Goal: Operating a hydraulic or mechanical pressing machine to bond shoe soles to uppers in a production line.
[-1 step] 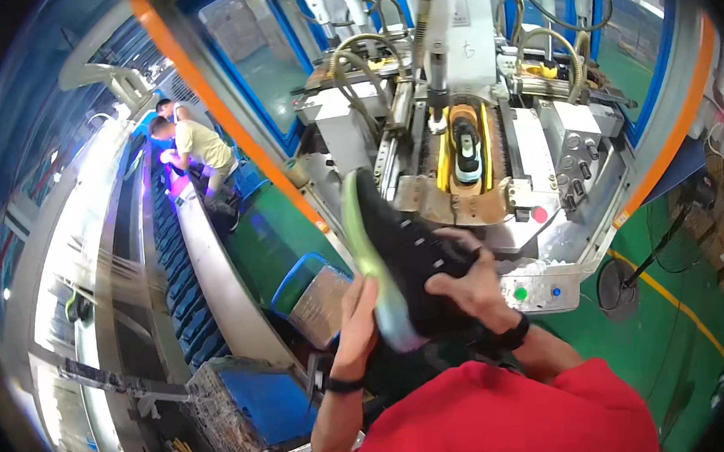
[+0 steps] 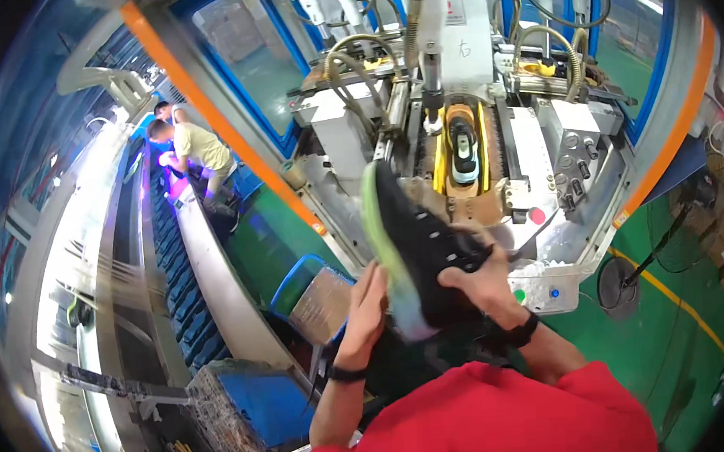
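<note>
Nothing has moved since the earlier frame: both hands grip the black shoe (image 2: pixel 426 247) near the machine (image 2: pixel 472 117), left hand (image 2: pixel 366 310) closed on its green sole, right hand (image 2: pixel 483 280) closed on its upper.

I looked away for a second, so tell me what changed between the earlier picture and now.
Nothing visibly changed. Both hands hold the black shoe as before: left hand at its green sole, right hand over the upper. Another shoe still sits in the machine.
</note>
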A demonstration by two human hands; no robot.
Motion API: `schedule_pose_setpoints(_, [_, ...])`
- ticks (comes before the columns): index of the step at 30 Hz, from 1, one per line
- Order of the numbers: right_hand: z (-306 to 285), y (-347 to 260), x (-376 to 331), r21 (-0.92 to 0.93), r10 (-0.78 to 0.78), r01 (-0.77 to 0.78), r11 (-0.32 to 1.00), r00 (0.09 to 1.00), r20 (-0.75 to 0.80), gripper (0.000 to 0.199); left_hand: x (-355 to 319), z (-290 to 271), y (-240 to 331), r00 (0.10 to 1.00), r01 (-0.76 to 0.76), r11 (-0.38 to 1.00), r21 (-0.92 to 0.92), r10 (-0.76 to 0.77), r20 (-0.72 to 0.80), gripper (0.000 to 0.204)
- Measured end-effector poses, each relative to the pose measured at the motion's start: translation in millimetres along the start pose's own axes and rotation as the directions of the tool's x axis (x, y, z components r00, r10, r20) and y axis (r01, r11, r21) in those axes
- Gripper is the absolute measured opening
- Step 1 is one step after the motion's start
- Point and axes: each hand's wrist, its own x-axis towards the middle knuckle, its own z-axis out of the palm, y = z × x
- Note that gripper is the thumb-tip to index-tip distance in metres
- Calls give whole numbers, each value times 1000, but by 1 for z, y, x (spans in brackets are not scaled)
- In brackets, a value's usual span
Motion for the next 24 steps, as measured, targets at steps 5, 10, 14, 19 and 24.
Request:
schedule_pose_setpoints(5, [-115, 16, 35, 95, 68, -36, 995, 932, -355, 62, 145, 78, -44, 997, 32, 993, 114, -41, 72, 48])
schedule_pose_setpoints(10, [-179, 15, 43, -125, -103, 33, 992, 787, -608, 62, 297, 109, -111, 990, -84, 834, 545, 132, -49, 50])
schedule_pose_setpoints(14, [-207, 17, 40, -283, -204, -10, 959, 665, -718, 61, 372, 140, -148, 975, -136, 628, 766, 222, -8, 59])
schedule_pose_setpoints(19, [-209, 2, 69, -367, -211, -146, 919, 603, -769, 58, 407, 147, -171, 961, -15, 578, 816, 235, -148, 52])
schedule_pose_setpoints(24, [-234, 11, 172, -506, -308, -92, 858, 696, -648, 48, 391, 98, -136, 953, 283, 959, 19, -279, -122, 18])
